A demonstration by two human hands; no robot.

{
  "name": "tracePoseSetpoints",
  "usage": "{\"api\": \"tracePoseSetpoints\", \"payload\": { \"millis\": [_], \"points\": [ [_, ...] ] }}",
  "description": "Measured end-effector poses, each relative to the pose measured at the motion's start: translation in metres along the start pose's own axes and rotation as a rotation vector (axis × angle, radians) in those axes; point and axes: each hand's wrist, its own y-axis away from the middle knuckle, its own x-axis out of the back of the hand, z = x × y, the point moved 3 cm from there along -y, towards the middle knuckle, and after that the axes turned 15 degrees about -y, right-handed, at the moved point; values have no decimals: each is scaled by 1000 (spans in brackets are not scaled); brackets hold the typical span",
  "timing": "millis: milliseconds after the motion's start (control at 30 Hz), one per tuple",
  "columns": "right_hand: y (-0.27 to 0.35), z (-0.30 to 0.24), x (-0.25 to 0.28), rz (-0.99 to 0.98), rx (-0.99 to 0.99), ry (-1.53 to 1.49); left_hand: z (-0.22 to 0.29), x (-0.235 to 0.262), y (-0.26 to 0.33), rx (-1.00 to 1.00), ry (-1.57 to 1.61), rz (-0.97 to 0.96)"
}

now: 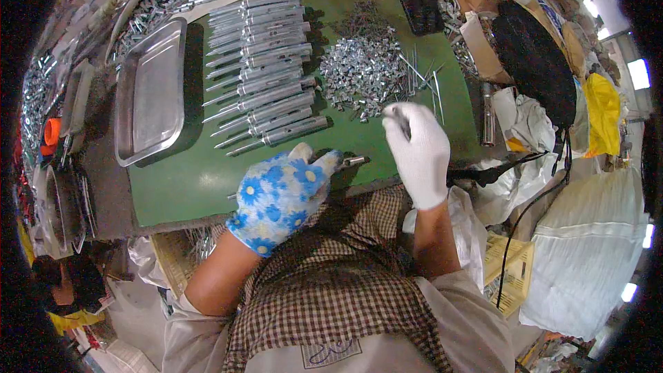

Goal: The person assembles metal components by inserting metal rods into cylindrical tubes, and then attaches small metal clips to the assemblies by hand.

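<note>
So we note about fifteen finished metal rods (266, 62) in a row on the green tabletop (193, 186), left of the heap of small metal parts (362, 72). Left hand (280, 197) grips another rod (351, 161) below the heap; right hand (418, 148) pinches a small piece. Much heap remains.

Crowded workshop corner around a green-topped work table (207, 186), edged by heaps of small metal parts. Rectangular stainless steel tray (148, 93) at the table's left side. Large white woven sacks (587, 255) and a yellow plastic bag (603, 121) piled at right. Bright daylight from windows (639, 72) along the far right edge
</note>
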Motion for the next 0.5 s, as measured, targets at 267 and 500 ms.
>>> {"api": "tracePoseSetpoints", "payload": {
  "millis": [267, 500],
  "points": [
    [-13, 4, -6, -48, -106, 326, 8, -5, -11, 46, -58, -43],
    [12, -28, -3, -358, -186, -138, 8, -3, -8, 47, -58, 28]
  ]
}}
